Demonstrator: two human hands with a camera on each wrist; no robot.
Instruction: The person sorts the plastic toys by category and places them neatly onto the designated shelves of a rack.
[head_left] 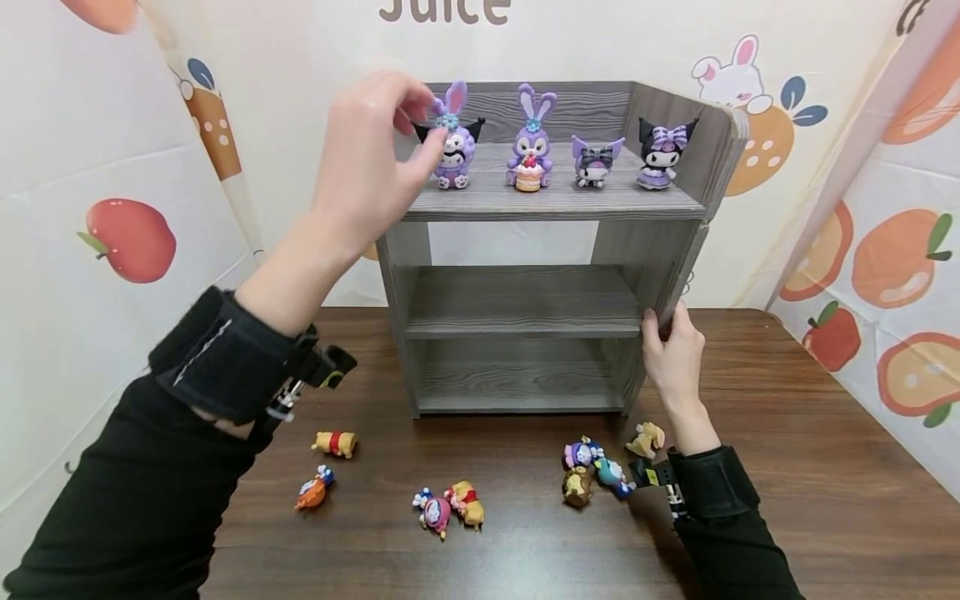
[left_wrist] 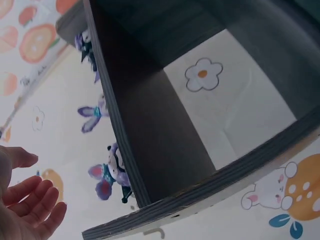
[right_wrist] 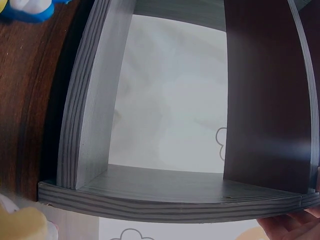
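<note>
A grey wooden shelf unit [head_left: 555, 208] stands on the table, with small figures along its top board. My left hand [head_left: 371, 154] is raised beside the leftmost one, a purple figure with rabbit ears [head_left: 454, 154]. In the left wrist view that hand's fingers [left_wrist: 42, 202] are loosely bent, with a gap between them and the figures. To the right stand a purple rabbit figure holding a cake [head_left: 531, 154], a small figure with purple ears [head_left: 594, 162] and a black-hooded figure with a purple bow [head_left: 663, 157]. My right hand [head_left: 675, 358] grips the unit's right side panel.
On the brown table [head_left: 360, 533] in front lie several small figures: a yellow one with a red band [head_left: 334, 443], an orange one [head_left: 312, 490], a pink one [head_left: 435, 512] and a cluster by the right wrist. Printed fruit curtains [head_left: 300, 50] surround the table.
</note>
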